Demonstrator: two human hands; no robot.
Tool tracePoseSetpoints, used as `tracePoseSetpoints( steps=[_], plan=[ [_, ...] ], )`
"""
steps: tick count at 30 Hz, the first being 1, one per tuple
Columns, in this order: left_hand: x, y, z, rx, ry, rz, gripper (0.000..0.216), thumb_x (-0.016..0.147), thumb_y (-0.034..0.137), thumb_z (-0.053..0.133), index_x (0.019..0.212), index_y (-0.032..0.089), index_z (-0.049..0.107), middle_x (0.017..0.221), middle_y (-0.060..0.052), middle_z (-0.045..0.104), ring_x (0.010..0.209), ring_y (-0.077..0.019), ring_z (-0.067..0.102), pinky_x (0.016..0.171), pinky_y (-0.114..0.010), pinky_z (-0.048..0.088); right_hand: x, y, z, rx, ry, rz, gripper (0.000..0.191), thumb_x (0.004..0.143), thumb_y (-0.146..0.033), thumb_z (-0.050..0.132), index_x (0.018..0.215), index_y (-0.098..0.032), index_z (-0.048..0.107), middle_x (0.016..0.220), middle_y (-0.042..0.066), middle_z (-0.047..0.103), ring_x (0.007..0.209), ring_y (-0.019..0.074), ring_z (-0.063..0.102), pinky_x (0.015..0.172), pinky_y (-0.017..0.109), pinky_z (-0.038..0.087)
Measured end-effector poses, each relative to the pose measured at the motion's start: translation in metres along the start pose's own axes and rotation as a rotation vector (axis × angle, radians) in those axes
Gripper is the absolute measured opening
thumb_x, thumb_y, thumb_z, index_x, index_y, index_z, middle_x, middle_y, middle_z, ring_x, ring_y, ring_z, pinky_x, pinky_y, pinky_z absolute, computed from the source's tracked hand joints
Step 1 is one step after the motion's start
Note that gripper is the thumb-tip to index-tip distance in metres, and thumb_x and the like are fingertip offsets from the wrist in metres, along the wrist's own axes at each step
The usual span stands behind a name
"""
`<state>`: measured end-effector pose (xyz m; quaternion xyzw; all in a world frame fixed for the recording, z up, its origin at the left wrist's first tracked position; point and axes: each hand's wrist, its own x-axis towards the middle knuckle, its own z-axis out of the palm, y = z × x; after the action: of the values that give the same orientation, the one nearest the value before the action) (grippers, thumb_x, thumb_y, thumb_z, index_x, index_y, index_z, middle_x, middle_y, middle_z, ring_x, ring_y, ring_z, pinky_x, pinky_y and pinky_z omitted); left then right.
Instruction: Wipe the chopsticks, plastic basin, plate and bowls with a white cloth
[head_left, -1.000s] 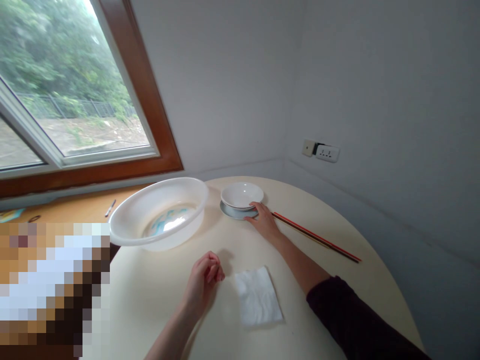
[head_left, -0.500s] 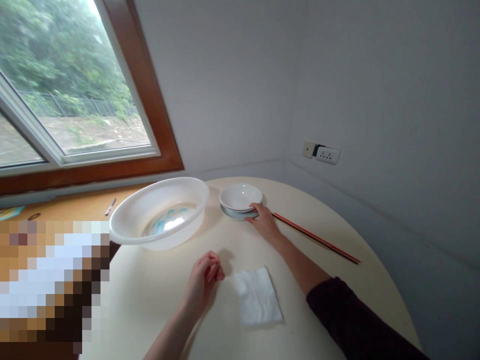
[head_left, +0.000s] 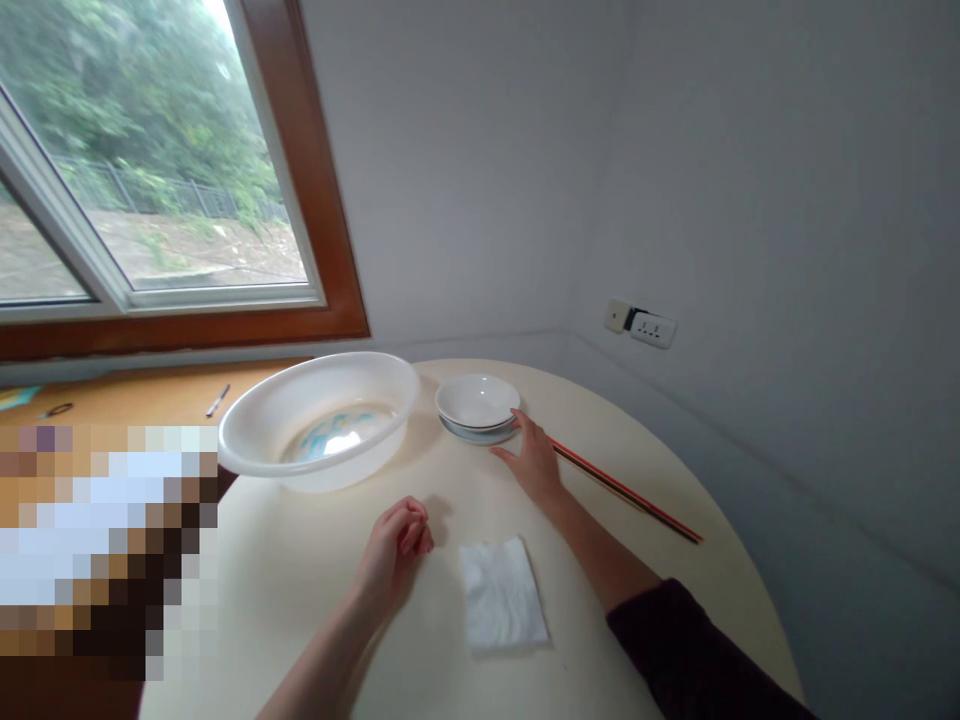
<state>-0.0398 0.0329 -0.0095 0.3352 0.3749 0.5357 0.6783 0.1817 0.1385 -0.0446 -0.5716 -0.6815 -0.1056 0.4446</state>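
Note:
A white shallow bowl (head_left: 478,400) rests on a pale plate (head_left: 472,437) at the far side of the round table. At their right edge is my right hand (head_left: 537,462), its thumb and fingers spread apart with nothing between them. The fingertips are close to the dish rims; whether they touch is unclear. A pair of chopsticks (head_left: 630,492), red and dark, lies beyond this hand to the right. My left hand (head_left: 395,545) is curled closed over the table, nothing visible in it. To its right lies a folded white cloth (head_left: 502,597).
A large white translucent basin (head_left: 244,440) stands left of the dishes on the cream round table (head_left: 427,650). A wooden desk (head_left: 150,390) with a pen (head_left: 218,400) adjoins it on the left. Behind are a window and walls with a socket (head_left: 652,329).
My right hand's fingers have opened away from the dish edge, leaving a gap at the thumb. The view has shifted slightly; the left hand stays curled.

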Motion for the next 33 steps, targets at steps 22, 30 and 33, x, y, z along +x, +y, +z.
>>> tracePoseSetpoints(
  steps=[22, 30, 33],
  plan=[
    [-0.007, -0.003, 0.005, 0.338, 0.002, 0.103, 0.009, 0.057, 0.025, 0.055, 0.054, 0.017, 0.051, 0.045, 0.005, 0.047, 0.049, -0.0086, 0.041, 0.049, -0.021, 0.029, -0.075, 0.020, -0.069, -0.315, -0.554, -0.013, 0.046, 0.089, -0.023, 0.032, 0.129, -0.006, 0.046, 0.134, 0.018, 0.047, 0.125, 0.0242, 0.042, 0.105, 0.043, 0.030],
    [-0.005, -0.006, 0.005, 0.464, 0.016, 0.165, 0.009, 0.059, 0.026, 0.054, 0.056, 0.018, 0.051, 0.046, 0.006, 0.046, 0.048, -0.0092, 0.040, 0.049, -0.021, 0.029, -0.062, -0.008, -0.045, -0.137, -0.624, -0.138, 0.045, 0.089, -0.018, 0.030, 0.131, -0.008, 0.044, 0.137, 0.015, 0.044, 0.129, 0.0213, 0.038, 0.108, 0.040, 0.027],
    [-0.005, -0.004, 0.005, 0.520, 0.023, 0.171, 0.009, 0.060, 0.026, 0.053, 0.057, 0.018, 0.051, 0.047, 0.006, 0.046, 0.049, -0.0095, 0.041, 0.050, -0.022, 0.030, -0.053, -0.011, -0.040, -0.079, -0.606, -0.142, 0.043, 0.088, -0.016, 0.033, 0.129, -0.011, 0.047, 0.133, 0.014, 0.049, 0.125, 0.0194, 0.043, 0.106, 0.039, 0.030]
  ],
)
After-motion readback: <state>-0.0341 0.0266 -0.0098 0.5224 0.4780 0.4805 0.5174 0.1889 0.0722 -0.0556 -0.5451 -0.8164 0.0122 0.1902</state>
